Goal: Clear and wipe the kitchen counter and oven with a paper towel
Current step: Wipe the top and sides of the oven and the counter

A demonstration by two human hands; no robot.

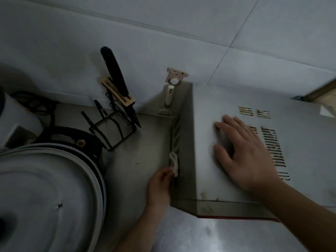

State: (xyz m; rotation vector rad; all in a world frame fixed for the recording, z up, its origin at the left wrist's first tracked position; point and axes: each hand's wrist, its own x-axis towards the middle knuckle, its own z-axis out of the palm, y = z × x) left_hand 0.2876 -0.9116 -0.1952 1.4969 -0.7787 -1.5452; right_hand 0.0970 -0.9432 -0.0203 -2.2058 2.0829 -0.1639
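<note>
A white metal oven (pixel 205 142) stands on the steel counter (pixel 138 157) at the right, with vent slots on its top and left side. My left hand (pixel 160 186) pinches a crumpled white paper towel (pixel 174 163) and presses it against the oven's left side, at the vent slots. My right hand (pixel 245 151) lies flat on the oven's top, fingers spread, beside the top vents. It holds nothing.
A black wire rack (pixel 112 124) holding a dark-handled knife (pixel 116 73) stands at the back of the counter. A stack of round lids and plates (pixel 47 193) fills the left foreground. A white peeler (pixel 168 100) hangs from a wall hook by the tiled wall.
</note>
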